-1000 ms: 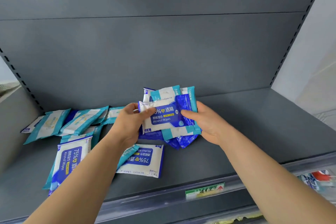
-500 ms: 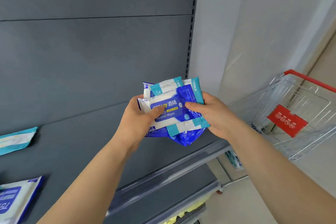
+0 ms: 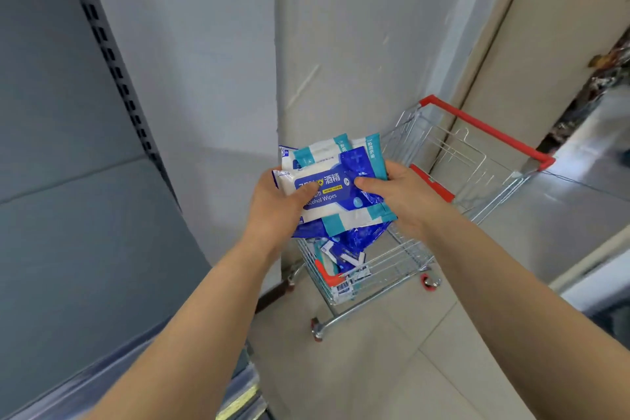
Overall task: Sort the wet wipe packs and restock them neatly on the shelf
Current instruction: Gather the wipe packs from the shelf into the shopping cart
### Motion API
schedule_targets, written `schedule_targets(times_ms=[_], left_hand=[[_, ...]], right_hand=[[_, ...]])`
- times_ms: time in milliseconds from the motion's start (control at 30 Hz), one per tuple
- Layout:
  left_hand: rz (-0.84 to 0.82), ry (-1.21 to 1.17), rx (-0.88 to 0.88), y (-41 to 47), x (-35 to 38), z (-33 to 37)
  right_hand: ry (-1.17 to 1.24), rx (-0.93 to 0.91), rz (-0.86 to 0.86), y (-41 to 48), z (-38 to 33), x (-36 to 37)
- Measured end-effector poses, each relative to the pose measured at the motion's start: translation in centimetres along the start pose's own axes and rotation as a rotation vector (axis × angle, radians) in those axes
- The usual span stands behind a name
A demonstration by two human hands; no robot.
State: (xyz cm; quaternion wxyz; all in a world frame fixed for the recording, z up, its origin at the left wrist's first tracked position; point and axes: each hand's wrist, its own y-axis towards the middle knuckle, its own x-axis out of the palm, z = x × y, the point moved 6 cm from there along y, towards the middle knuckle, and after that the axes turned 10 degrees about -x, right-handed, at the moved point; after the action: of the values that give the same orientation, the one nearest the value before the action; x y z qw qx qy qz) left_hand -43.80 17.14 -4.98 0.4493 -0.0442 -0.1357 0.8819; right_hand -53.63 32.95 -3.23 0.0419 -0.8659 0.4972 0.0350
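Mid-frame, the left hand [image 3: 276, 204] and right hand [image 3: 402, 198] each keep a closed grip on one stack of wet wipe packs [image 3: 334, 187], thumbs on top, above a wire shopping cart [image 3: 484, 128]. More packs [image 3: 344, 257] lie inside it. The grey shelf [image 3: 85, 232] fills the left.

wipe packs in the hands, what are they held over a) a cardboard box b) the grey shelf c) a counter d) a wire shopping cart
d: the left hand and right hand hold the wipe packs over the wire shopping cart with red trim; the grey shelf lies off to the left.
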Motion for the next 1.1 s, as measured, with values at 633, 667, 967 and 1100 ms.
schedule_targets(times_ms=[633,667,967,1100], left_hand=[[0.141,0.141,-0.359,28.2,13.5,-15.5],[0.148,0.134,-0.384,29.1,13.6,-16.6],[0.39,-0.035,-0.6,35.3,13.7,-29.1],[0.519,-0.021,-0.636,37.8,12.9,-34.7]], right_hand=[[-0.039,0.356,-0.079,27.5,23.6,-10.7],[-0.049,0.366,-0.101,28.6,24.8,-10.6],[-0.203,0.405,-0.387,37.9,38.6,-7.7],[-0.211,0.396,-0.474,40.1,44.7,-5.6]])
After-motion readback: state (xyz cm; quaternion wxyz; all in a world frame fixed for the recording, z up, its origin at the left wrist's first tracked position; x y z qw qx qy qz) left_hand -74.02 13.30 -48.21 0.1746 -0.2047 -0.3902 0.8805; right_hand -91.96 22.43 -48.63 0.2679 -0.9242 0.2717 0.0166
